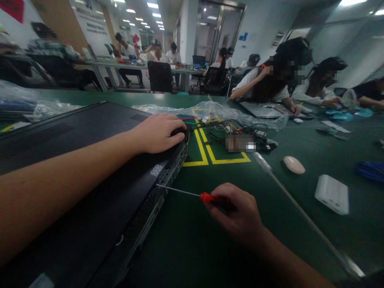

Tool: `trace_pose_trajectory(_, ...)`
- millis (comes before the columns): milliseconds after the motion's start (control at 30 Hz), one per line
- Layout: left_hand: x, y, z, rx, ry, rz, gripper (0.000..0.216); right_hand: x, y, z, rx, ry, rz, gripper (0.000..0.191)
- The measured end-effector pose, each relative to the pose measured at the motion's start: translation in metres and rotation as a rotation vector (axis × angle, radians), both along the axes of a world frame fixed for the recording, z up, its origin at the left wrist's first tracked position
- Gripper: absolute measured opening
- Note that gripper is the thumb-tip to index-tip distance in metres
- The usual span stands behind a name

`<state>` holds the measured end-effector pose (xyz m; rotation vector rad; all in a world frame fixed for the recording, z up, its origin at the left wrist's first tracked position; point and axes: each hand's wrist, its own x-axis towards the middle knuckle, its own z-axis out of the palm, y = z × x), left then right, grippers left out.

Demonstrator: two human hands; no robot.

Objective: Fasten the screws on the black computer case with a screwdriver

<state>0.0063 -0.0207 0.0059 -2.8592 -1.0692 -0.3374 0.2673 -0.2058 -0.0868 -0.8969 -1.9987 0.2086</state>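
A black computer case [99, 132] lies on its side on the green table, its vented back edge turned to the right. My left hand [159, 133] rests on the far corner of the case, fingers spread over the top panel and edge. In my right hand [237, 210] is a screwdriver [207, 197] with an orange-and-black handle and a long thin shaft. The shaft points left, and its tip meets the rear edge of the case near a small white label [157, 170]. The screw itself is too small to make out.
Beyond the case lie clear plastic wrap [210, 107] and tangled black cables [240, 130] near yellow tape marks [204, 154]. To the right are a pinkish oval object [294, 165], a white box-shaped device [332, 194] and a blue bundle [372, 171]. People sit at tables opposite.
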Motion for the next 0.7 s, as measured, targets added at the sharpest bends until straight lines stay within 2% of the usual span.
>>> trace_pose_trajectory(700,0.0000,-0.0011,0.0013,-0.009,0.000,0.003,0.057,-0.0019,-0.0007,0.0050,-0.021,0.055,0.028,0.016)
